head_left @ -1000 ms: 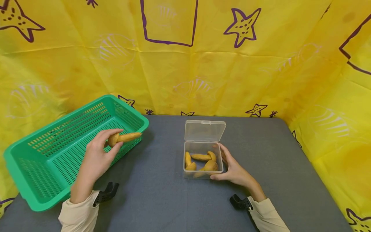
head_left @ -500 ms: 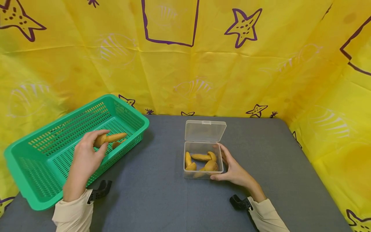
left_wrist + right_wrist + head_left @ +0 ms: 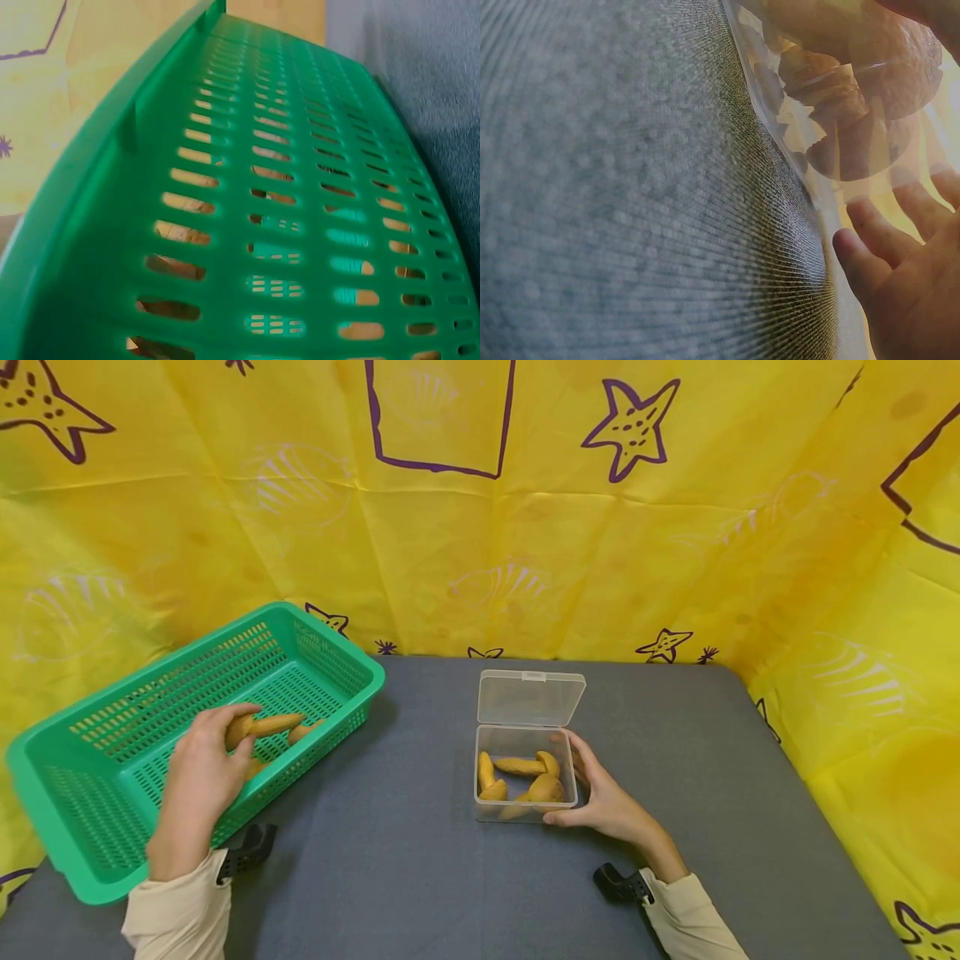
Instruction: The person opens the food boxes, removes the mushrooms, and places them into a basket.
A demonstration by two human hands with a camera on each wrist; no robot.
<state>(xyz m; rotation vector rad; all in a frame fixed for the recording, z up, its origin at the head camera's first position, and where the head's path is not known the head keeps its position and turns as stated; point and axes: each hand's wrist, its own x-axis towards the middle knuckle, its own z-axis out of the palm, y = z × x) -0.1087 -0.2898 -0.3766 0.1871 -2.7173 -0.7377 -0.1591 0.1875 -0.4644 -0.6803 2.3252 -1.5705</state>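
Head view: the box [image 3: 489, 813] is held by the right grip [image 3: 600, 797]; pinched in the left grip [image 3: 201, 764], the mushroom [image 3: 268, 726] is best eased clear of the basket [image 3: 371, 683].

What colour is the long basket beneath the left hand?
The basket is bright green, seen best in the head view.

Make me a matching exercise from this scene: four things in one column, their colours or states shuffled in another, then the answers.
Column one
1. Basket
2. Box lid
3. Left hand
4. Right hand

Column two
A. Pinching a mushroom
B. Green
C. Holding the clear box
D. Standing open

Right pairs: 1-B, 2-D, 3-A, 4-C.
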